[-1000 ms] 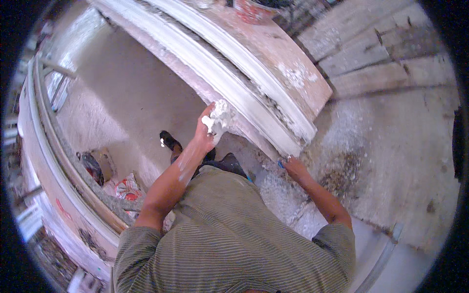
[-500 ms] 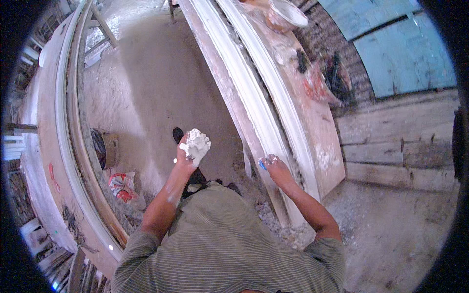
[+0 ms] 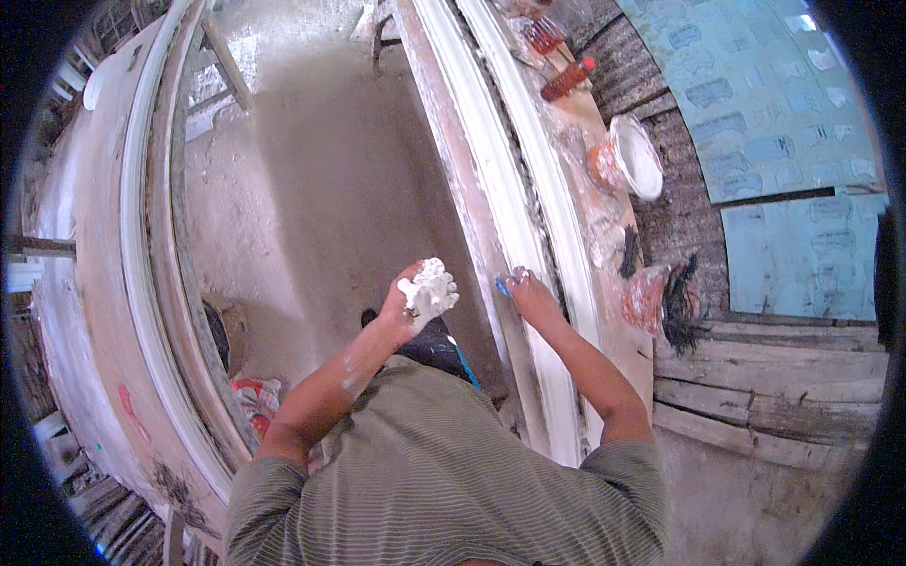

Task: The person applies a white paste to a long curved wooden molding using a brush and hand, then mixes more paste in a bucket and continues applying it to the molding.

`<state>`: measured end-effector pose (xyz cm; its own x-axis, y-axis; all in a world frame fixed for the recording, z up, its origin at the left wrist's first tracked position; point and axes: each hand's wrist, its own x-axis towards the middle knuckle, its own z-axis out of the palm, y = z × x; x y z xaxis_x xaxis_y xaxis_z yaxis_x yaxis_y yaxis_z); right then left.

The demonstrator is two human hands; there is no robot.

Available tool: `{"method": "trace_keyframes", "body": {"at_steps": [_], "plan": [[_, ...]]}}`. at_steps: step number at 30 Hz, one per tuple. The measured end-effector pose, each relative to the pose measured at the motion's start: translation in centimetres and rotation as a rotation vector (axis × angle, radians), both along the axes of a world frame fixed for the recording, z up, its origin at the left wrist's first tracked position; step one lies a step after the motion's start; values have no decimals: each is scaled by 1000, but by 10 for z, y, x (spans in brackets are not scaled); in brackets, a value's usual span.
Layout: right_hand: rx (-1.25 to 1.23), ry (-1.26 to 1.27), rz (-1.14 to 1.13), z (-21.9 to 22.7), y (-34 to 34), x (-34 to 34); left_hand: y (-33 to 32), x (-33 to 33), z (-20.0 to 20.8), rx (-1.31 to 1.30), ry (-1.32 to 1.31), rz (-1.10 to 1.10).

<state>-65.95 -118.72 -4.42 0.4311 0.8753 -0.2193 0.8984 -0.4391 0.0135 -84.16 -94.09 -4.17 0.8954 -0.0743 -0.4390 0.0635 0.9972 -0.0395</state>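
My left hand (image 3: 404,300) is closed around a lump of wet white plaster (image 3: 434,287), held up over the floor between two long benches. White smears run along that forearm. At the near end of the right bench, my right hand (image 3: 530,291) grips a small blue tool (image 3: 502,285), most of it hidden by the fingers; its kind cannot be made out. This hand is over the left edge of a long white plaster moulding (image 3: 477,132). A second white strip (image 3: 540,170) runs parallel to it, with a dark gap between.
Along the right bench stand a white-coated bucket (image 3: 634,160), a red bottle (image 3: 568,79) and a red-and-white bag (image 3: 645,300) beside dark fibres (image 3: 681,300). Another moulding (image 3: 142,236) lies on the left bench. A red-and-white sack (image 3: 257,400) is on the floor.
My view has shifted, bringing the bucket and red bottle more fully into sight. The left hand with its plaster has come closer to the right hand, which stays at the moulding's edge.
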Motion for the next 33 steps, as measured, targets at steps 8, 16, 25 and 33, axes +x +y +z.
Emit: {"method": "trace_keyframes", "body": {"at_steps": [8,16,25,33], "plan": [[83,-8,41,19,227,152,159,152,3,-5,-32,34],[124,100,56,19,440,310,354,288,32,65,-5,167],[115,-9,182,19,634,456,525,391,34,-58,-2,370],[95,-37,97,32,798,557,686,498,43,-81,35,250]]}}
